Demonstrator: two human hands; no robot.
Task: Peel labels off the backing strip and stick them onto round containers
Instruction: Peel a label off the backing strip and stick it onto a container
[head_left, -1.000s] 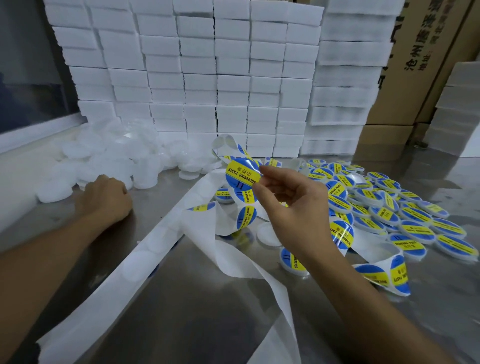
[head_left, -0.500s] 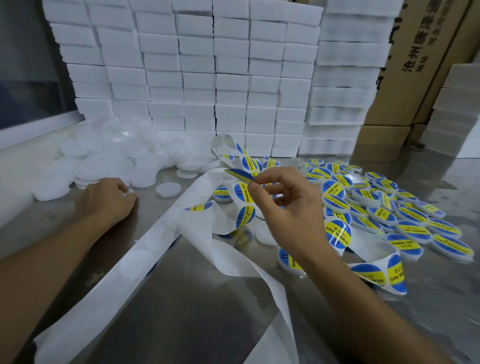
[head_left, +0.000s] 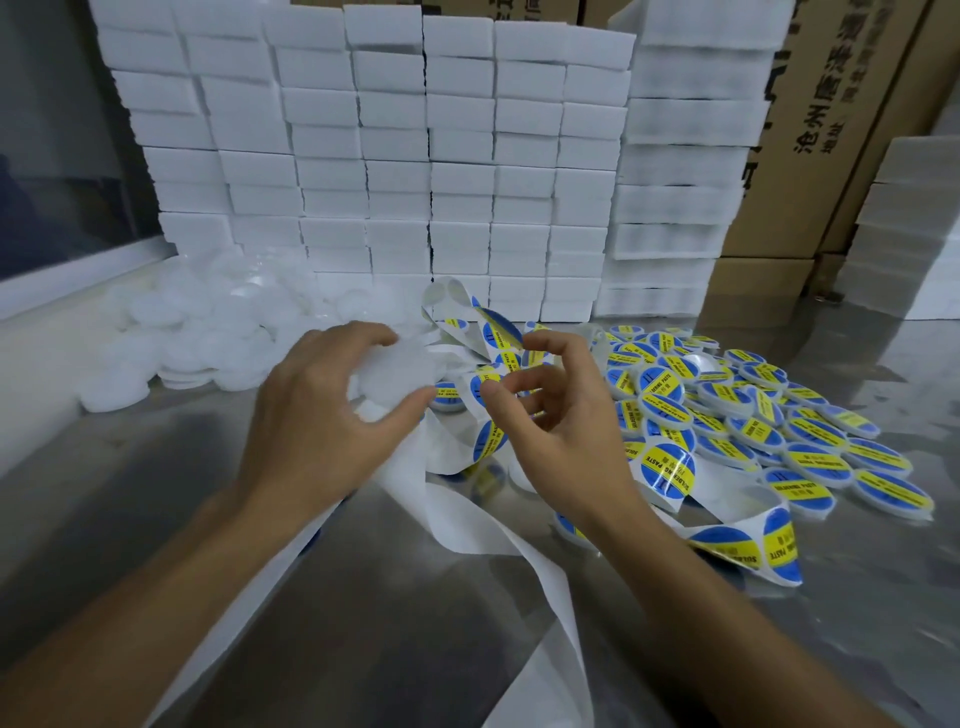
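Head view is showing the left hand (head_left: 332, 410) gripping a blank white container (head_left: 397, 371) by its rim, while the right hand (head_left: 563, 410) is pinching a peeled label (head_left: 501, 338) just beside it. Advisable: centre the label over the lid, then press outward. Both wrists are angling inward.

Labels on backing strip (head_left: 670, 467) read "SOLDERING PASTE", black on yellow band, blue round ground. Same wording on labelled containers (head_left: 810, 431) at right. Cardboard cartons (head_left: 831, 119): black Chinese characters, incl. "沧州"; rest illegible.
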